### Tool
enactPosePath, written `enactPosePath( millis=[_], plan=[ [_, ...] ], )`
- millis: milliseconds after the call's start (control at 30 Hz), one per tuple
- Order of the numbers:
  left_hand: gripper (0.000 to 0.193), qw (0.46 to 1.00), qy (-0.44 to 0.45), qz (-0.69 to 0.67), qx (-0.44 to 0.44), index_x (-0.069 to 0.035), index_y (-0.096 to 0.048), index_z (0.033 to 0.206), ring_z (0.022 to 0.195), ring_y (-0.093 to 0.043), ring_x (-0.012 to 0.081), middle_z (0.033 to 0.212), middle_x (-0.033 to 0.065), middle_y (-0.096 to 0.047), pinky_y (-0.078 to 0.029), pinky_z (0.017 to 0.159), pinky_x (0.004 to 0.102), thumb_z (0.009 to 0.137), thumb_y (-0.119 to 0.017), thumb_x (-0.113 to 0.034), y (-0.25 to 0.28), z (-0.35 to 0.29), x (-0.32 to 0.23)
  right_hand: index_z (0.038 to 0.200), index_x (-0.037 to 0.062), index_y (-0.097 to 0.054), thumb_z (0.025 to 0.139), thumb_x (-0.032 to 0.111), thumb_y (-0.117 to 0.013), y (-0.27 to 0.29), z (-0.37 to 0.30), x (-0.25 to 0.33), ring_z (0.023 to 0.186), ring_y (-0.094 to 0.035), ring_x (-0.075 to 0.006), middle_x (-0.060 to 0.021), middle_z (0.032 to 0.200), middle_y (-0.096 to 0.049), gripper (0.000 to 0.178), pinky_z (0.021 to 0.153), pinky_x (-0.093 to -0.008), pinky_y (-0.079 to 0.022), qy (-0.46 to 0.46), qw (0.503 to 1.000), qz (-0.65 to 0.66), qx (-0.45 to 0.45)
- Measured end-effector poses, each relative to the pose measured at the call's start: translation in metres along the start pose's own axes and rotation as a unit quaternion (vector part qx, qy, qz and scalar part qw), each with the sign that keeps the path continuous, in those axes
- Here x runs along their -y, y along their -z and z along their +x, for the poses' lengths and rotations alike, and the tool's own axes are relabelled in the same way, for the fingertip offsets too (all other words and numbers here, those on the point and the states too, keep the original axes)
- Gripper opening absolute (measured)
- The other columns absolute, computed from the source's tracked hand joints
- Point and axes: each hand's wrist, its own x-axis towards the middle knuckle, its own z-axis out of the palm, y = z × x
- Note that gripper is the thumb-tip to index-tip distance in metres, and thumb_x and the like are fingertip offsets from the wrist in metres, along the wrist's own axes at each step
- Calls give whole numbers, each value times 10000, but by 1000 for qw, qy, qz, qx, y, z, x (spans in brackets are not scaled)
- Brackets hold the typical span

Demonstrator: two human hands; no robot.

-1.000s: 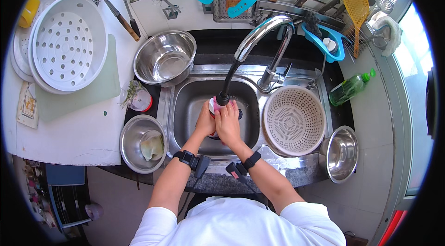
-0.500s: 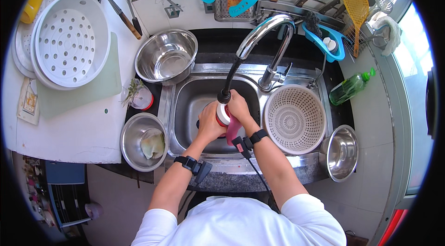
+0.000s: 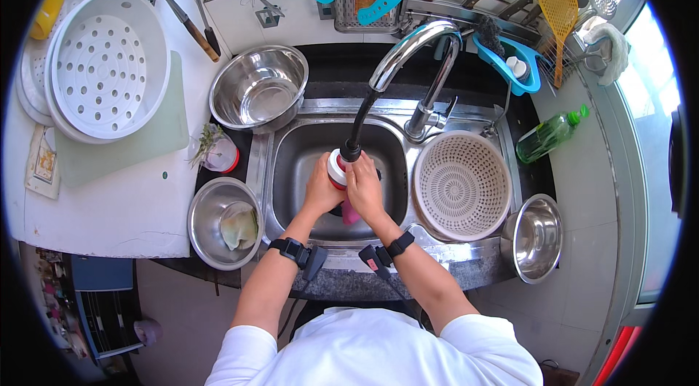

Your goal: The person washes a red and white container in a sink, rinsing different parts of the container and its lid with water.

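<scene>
In the sink (image 3: 293, 146), my left hand (image 3: 320, 186) is closed round the left side of a small round container (image 3: 336, 168) with a white rim and red body. Against its right side my right hand (image 3: 365, 186) is curled, gripping a pink cloth (image 3: 350, 213) that hangs out below the palms. Just above the container is the black spout end (image 3: 350, 152) of the faucet (image 3: 415, 48); I cannot make out running water. My fingers hide most of the container and part of the cloth.
Right of the sink sits a beige colander (image 3: 463, 186), with a steel bowl (image 3: 539, 239) and green bottle (image 3: 547, 138) beyond. Left stand a steel basin (image 3: 291, 69), a red-lidded jar (image 3: 222, 157) and a bowl (image 3: 200, 240) holding something pale. White strainers (image 3: 156, 66) lie farther left.
My right hand has come from the container's far side to its right side, nearer me. The pink cloth has shifted left and now hangs between my hands. The container has moved slightly left and up.
</scene>
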Motion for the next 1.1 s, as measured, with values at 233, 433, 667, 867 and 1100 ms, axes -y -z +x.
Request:
enactPosePath(
  millis=[233, 433, 667, 867, 1100],
  plan=[
    [905, 994, 28, -87, 66, -52, -415, 1265, 1146, -523, 305, 1200, 146, -533, -431, 966, 374, 488, -854, -198, 11, 1, 9, 1116, 29, -620, 834, -22, -526, 25, -5, -1, 1144, -551, -323, -168, 1164, -607, 301, 985, -399, -436, 131, 984, 84, 91],
    [945, 982, 66, -151, 89, -46, -389, 1298, 1154, -513, 270, 1217, 131, -513, -406, 1003, 361, 486, -856, -169, 19, -4, 3, 1089, 43, -644, 795, -78, -520, 50, -14, -21, 1020, -620, -323, -152, 1092, -645, 342, 873, -369, -505, 108, 989, 80, 62],
    [993, 981, 35, -131, 136, -46, -361, 1340, 1194, -487, 282, 1275, 142, -482, -357, 1049, 364, 482, -849, -153, 9, -3, -2, 1014, 30, -637, 801, -22, -522, 33, 15, -9, 926, -619, -368, -167, 1011, -651, 248, 804, -390, -512, 19, 998, 24, 52],
    [971, 974, -39, -142, 169, -68, -377, 1323, 1162, -510, 219, 1237, 110, -521, -395, 1002, 346, 491, -874, -124, 10, 9, -9, 984, 25, -640, 722, -51, -546, 22, 6, -1, 970, -617, -335, -163, 1025, -643, 288, 827, -394, -503, 145, 986, 49, 67],
    [899, 951, 95, -232, 179, -67, -411, 1272, 1130, -510, 195, 1196, 90, -534, -419, 976, 331, 501, -871, -101, 14, 5, 7, 964, 18, -641, 697, -82, -563, 55, -11, -5, 1001, -628, -311, -127, 1061, -656, 295, 852, -375, -518, 231, 970, 18, 75]
  ],
)
